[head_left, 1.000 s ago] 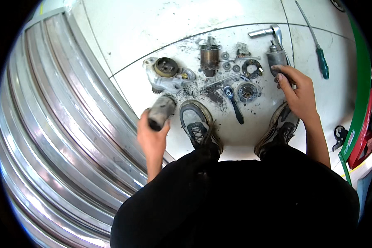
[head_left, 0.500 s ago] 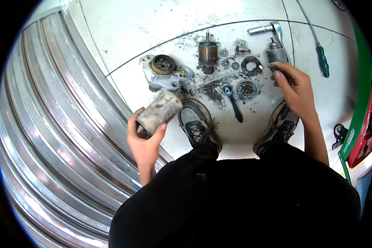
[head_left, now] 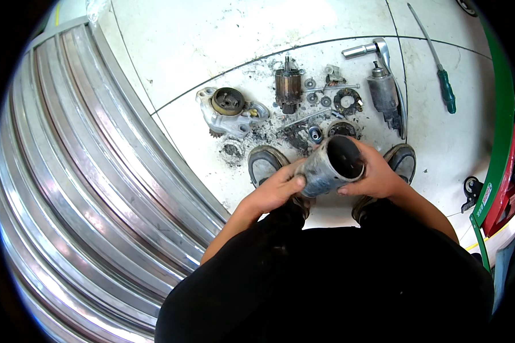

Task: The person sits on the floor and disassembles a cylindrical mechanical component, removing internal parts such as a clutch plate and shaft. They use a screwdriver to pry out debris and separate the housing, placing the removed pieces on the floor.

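Note:
Between my two hands is a grimy metal motor housing, a hollow cylinder (head_left: 316,176), tilted so that its dark open end faces up and to the right. My left hand (head_left: 276,190) grips its lower left side, the thumb along the wall. Around the open end on the other side wraps my right hand (head_left: 377,170). Just beyond, the housing partly hides a round end cap (head_left: 341,128) and a small ratchet (head_left: 315,134). A copper-wound armature (head_left: 288,86) stands farther off, beside several small gears (head_left: 313,98) and a brush ring (head_left: 347,101).
A cast housing (head_left: 249,111) lies left on the dusty floor. To the right are a cylindrical solenoid (head_left: 383,91), a long-handled socket wrench (head_left: 382,50) and a green-handled screwdriver (head_left: 445,88). Ribbed metal panels (head_left: 97,171) flank my left; a green frame (head_left: 494,143) edges the right.
The motor housing has moved from the left to the middle and turned its open end up. My right hand has left the solenoid, now lying on the floor, and grips the housing too.

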`<action>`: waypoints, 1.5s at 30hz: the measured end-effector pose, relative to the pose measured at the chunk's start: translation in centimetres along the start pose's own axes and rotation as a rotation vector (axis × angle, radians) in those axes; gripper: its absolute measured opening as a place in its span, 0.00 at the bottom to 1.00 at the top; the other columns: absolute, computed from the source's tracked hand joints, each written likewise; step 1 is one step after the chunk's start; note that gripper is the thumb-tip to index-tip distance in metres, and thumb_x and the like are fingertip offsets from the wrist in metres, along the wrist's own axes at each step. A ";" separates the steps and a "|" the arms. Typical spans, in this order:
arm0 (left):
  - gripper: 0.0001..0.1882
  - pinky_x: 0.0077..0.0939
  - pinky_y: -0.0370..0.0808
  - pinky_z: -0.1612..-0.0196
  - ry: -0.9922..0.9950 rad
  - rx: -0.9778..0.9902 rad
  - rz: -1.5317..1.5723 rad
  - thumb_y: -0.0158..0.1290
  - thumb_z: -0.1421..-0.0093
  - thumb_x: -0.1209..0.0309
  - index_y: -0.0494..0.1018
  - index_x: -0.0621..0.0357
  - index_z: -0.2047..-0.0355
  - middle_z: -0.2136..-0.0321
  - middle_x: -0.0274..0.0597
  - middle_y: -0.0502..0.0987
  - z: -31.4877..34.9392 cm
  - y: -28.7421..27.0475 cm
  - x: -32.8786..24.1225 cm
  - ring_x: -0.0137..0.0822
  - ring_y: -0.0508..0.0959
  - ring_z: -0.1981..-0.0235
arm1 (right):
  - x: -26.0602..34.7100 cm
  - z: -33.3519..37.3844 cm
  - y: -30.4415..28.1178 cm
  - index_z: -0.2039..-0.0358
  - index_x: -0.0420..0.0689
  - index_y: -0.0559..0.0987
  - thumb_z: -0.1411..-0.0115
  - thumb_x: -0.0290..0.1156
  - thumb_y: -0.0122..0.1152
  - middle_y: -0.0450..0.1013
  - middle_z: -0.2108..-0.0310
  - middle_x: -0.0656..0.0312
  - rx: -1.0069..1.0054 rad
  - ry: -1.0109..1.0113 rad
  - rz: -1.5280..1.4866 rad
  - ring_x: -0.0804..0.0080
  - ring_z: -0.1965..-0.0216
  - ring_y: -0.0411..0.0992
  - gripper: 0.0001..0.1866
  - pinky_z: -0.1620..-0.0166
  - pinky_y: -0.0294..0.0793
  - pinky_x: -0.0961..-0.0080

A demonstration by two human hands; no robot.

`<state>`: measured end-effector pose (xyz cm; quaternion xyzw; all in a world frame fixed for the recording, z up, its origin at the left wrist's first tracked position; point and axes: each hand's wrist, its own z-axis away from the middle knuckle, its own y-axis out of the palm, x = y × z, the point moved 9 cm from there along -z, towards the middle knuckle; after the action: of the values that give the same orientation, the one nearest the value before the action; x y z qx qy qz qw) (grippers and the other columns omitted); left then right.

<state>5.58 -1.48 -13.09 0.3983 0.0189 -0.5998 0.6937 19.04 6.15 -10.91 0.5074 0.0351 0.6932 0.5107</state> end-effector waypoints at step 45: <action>0.39 0.30 0.77 0.63 0.086 -1.074 -0.856 0.70 0.50 0.63 0.65 0.63 0.41 0.67 0.51 0.81 11.7 -17.4 -12.4 0.38 0.81 0.67 | 13.4 -14.3 2.3 0.51 0.40 0.75 0.38 0.42 0.61 0.74 0.80 0.53 -0.268 -0.008 1.367 0.64 0.76 0.76 0.21 0.71 0.75 0.68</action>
<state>-17.87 2.54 -8.09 -0.0199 0.4965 -0.7122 0.4958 7.35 21.70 -7.58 0.3510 -0.3798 0.8557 0.0182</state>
